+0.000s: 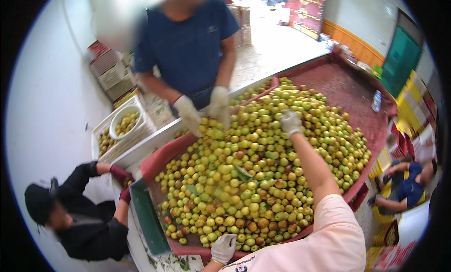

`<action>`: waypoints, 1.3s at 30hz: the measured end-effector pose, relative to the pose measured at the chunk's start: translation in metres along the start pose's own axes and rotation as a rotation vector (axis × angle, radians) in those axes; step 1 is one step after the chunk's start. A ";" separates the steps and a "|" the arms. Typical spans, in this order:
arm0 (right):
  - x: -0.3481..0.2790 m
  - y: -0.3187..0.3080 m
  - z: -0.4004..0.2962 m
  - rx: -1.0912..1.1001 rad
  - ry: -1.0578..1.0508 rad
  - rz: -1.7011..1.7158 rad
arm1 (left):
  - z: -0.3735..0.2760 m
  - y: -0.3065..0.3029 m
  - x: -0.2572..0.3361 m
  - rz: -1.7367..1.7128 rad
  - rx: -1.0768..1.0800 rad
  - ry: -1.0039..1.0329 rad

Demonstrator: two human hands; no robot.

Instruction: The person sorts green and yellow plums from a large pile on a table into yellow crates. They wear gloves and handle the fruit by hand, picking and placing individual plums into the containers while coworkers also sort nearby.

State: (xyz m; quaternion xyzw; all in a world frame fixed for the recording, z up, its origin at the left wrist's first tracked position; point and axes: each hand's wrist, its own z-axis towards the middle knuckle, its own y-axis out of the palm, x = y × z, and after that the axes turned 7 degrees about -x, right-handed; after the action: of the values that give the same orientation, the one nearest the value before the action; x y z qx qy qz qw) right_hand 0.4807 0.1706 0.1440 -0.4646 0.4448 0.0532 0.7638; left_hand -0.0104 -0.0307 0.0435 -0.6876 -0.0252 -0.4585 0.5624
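Observation:
A large heap of small round green and reddish-brown fruits, which look like fresh jujubes (253,166), lies on a table lined with red cloth (347,82). My right hand (291,122), in a pale glove, reaches over the far part of the heap, its fingers bent down among the fruits. My left hand (224,248), also gloved, rests with curled fingers at the near edge of the heap. Whether either hand grips a fruit is not clear. Green leaves (242,173) lie among the fruits.
Across the heap, a person in blue (186,43) has gloved hands in the fruits. A person in black (91,215) works beside a green chute (149,219) at left. A crate (148,129) holds a white bucket (113,126). A plastic bottle (376,101) lies at right; another person (410,187) sits beyond.

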 end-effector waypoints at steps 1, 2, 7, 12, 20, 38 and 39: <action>0.052 -0.010 0.030 0.208 -0.017 -0.297 | 0.007 -0.002 0.006 -0.012 -0.005 0.049; 0.059 -0.021 0.039 0.058 0.131 -0.273 | 0.008 -0.003 0.006 -0.004 -0.029 0.043; 0.033 0.002 0.034 -0.246 0.295 -0.468 | 0.002 0.001 0.003 0.005 0.008 0.018; -0.011 0.007 0.002 -0.303 0.275 -0.633 | 0.009 0.000 0.006 0.022 0.007 0.024; -0.032 0.031 -0.001 -0.251 0.198 -0.662 | 0.010 -0.006 0.007 0.002 0.005 -0.013; -0.069 0.015 -0.259 -0.934 -0.284 -0.107 | 0.001 0.002 0.008 -0.190 0.149 -0.127; -0.109 -0.001 -0.290 -1.099 -0.189 -0.063 | -0.001 0.003 0.011 -0.344 0.152 -0.143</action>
State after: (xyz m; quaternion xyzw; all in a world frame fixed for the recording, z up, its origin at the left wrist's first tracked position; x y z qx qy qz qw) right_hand 0.2332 -0.0136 0.1737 -0.8008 0.2673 0.2958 0.4470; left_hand -0.0029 -0.0379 0.0490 -0.6596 -0.2170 -0.4945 0.5229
